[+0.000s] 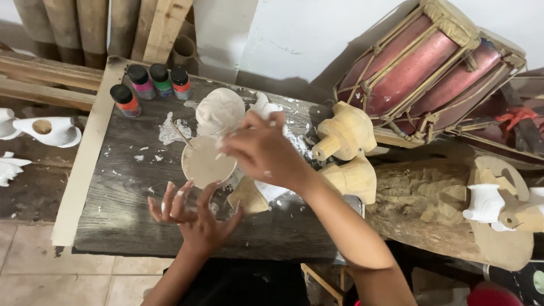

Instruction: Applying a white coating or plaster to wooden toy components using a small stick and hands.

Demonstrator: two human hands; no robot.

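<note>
At the far left, white-coated carved pieces [51, 130] lie on a side plank. Four small paint bottles [152, 84] with black caps stand at the far left corner of the dark wooden board [130, 192], which is flecked with white.

The left hand [190, 212] hovers at the near side of the board. Its fingers are spread and slightly curled, with white smears on the tips, and it holds nothing. It sits just near of the round paint bowl [204, 164], which holds pale, off-white paint. A thin stick [182, 135] leans over the bowl's far left rim.

Just beyond the bowl stands the carved head [220, 110], pale and apparently already coated. The right hand [263, 153] is over the bowl's right edge, its fingers drawn together and pointing left. A small white thing shows at the fingertips, but whether they pinch it cannot be told.

Right of that hand are unpainted wooden carvings [345, 133], close to each other. Further right are a red drum [430, 68] laced with cane, a rough log [425, 198], and a white-coated figure [484, 204].

Judged from this layout, the step in hand is loading white paint at the bowl. Any further move calls for the bowl to be steadied and for the wet fingertips to stay off the bare wood.
</note>
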